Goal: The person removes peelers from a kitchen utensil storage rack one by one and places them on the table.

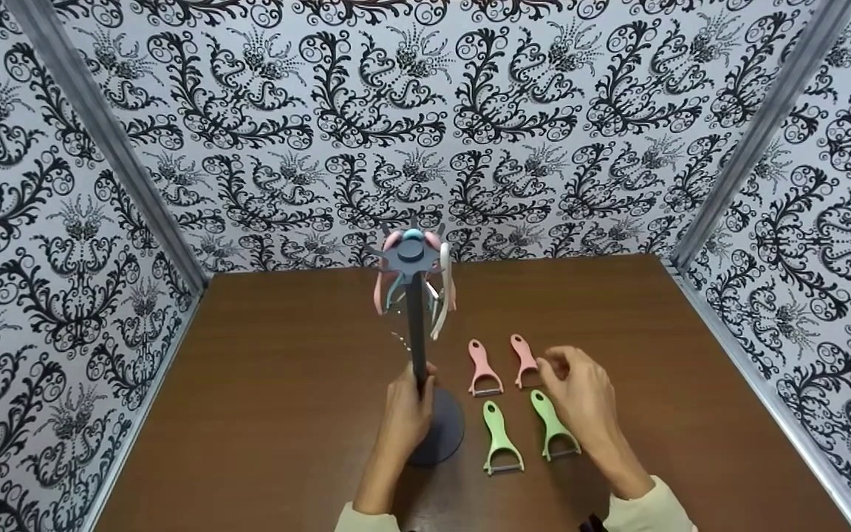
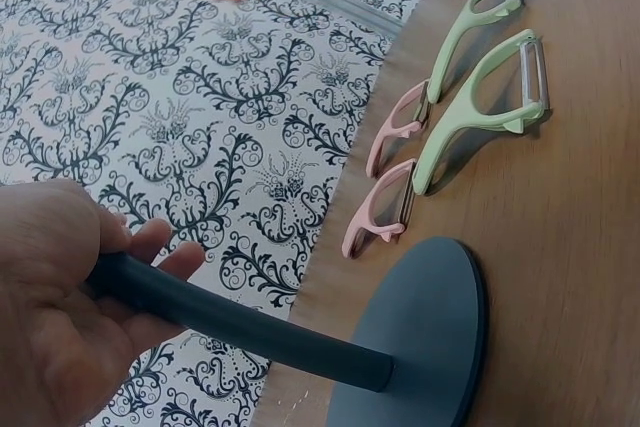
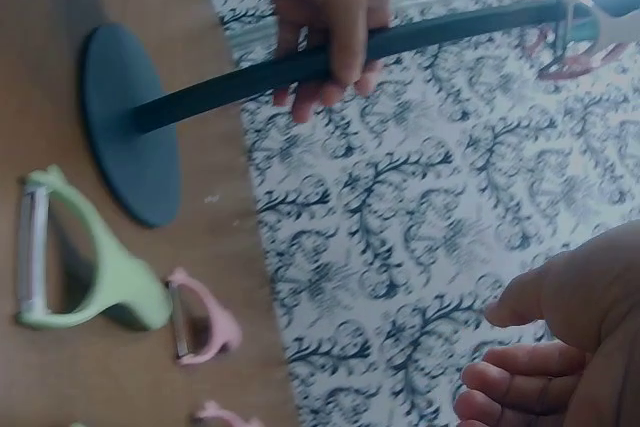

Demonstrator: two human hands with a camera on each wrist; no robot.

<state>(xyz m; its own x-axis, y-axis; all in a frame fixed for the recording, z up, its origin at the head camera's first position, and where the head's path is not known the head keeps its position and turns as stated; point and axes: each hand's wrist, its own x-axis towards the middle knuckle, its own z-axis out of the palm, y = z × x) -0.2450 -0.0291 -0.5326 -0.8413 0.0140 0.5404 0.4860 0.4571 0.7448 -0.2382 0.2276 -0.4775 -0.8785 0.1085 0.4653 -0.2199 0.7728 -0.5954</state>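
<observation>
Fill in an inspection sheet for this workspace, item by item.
Surface: brown table; pale specks or glints show beyond the stand, too small to identify.
Job's things: the stand is upright, with pink, blue and white items hung at its top; two pink peelers and two green peelers lie beside it on the table.
Clutter: a dark thing at the head view's bottom edge, mostly cut off; cannot tell what.
Left hand: grips the stand's post.
Right hand: raised near the peelers, holding nothing.
Cables: nothing seen.
Surroundings: walls in black-and-white scrollwork, grey bars at the corners.
</observation>
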